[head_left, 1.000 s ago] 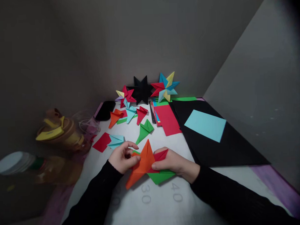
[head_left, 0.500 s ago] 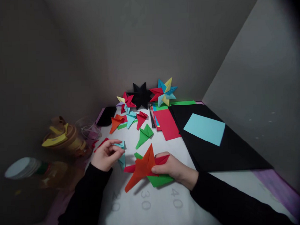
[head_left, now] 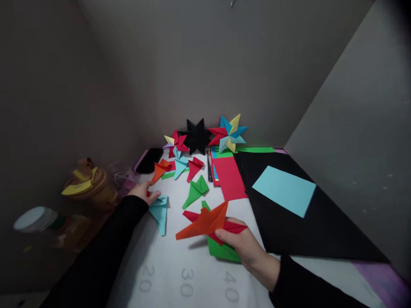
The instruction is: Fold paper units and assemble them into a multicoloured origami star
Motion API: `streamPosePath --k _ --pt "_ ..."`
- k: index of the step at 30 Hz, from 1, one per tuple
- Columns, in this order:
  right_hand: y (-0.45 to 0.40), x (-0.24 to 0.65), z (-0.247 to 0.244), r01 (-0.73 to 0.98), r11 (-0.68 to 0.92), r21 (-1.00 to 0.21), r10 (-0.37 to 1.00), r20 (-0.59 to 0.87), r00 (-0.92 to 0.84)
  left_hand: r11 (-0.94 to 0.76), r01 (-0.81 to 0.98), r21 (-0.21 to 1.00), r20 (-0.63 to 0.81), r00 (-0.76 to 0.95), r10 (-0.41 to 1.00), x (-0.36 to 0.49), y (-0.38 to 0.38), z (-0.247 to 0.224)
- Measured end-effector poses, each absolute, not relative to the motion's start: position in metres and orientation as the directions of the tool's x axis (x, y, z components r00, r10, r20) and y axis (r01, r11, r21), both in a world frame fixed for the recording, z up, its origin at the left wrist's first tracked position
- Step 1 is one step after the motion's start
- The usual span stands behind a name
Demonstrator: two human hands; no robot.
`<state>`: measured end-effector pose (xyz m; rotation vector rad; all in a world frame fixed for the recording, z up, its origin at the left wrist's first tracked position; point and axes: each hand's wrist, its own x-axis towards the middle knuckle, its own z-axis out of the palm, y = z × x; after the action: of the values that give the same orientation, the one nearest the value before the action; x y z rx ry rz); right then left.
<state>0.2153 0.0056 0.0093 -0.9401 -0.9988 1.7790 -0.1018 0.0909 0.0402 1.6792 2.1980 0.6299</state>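
Note:
My right hand (head_left: 241,241) is closed on a partly joined paper star. Its orange piece (head_left: 206,221) lies on top, with red points to the sides and a green piece (head_left: 221,251) underneath. On the left, my left hand (head_left: 144,192) has its fingers around a small red folded piece (head_left: 148,193), mostly hidden by the fingers. A light blue folded piece (head_left: 160,215) rests on the white mat just right of that hand. Farther back lie folded pieces in green (head_left: 196,190), red (head_left: 194,168), light blue (head_left: 180,166) and orange (head_left: 161,169).
Finished stars, one black (head_left: 196,137) and one multicoloured (head_left: 229,132), lean on the wall. Red sheets (head_left: 229,178) and a black folder (head_left: 297,231) bearing a light blue sheet (head_left: 284,190) are at the right. A jar (head_left: 36,220), a brown cup (head_left: 98,190) and a phone (head_left: 149,161) stand left.
My left hand has let go of the light blue piece and moved left to the red one. My right hand has turned the star and shifted it right. The view has tilted slightly.

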Motion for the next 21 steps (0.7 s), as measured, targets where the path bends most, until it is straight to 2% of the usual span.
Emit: streamPosePath --k 3,7,14,16,18,21 --pt "0.006 0.217 0.010 -0.321 -0.316 -0.893 0.915 -0.198 -0.352 0.331 0.791 0.515 -0.020 -0.376 0.927 -0.102 0.106 0.027" --pt "0.006 0.219 0.011 -0.337 -0.321 -0.885 0.911 -0.191 -0.366 0.348 0.739 0.577 -0.028 -0.408 0.913 -0.099 0.106 0.012" --pt "0.008 0.221 0.011 -0.369 -0.353 -0.860 0.905 -0.212 -0.369 0.240 0.517 0.821 -0.031 -0.380 0.925 -0.107 0.086 0.031" --pt "0.008 0.221 0.011 -0.385 -0.350 -0.854 0.892 -0.180 -0.414 0.209 0.435 0.876 -0.041 -0.365 0.930 -0.101 0.074 0.046" --pt "0.007 0.220 0.012 -0.385 -0.347 -0.855 0.862 -0.129 -0.489 0.089 0.236 0.968 0.009 -0.385 0.923 -0.084 0.060 0.062" --pt "0.003 0.216 0.019 -0.317 -0.256 -0.913 0.817 -0.030 -0.575 -0.018 0.150 0.989 0.065 -0.317 0.946 -0.042 0.037 0.081"
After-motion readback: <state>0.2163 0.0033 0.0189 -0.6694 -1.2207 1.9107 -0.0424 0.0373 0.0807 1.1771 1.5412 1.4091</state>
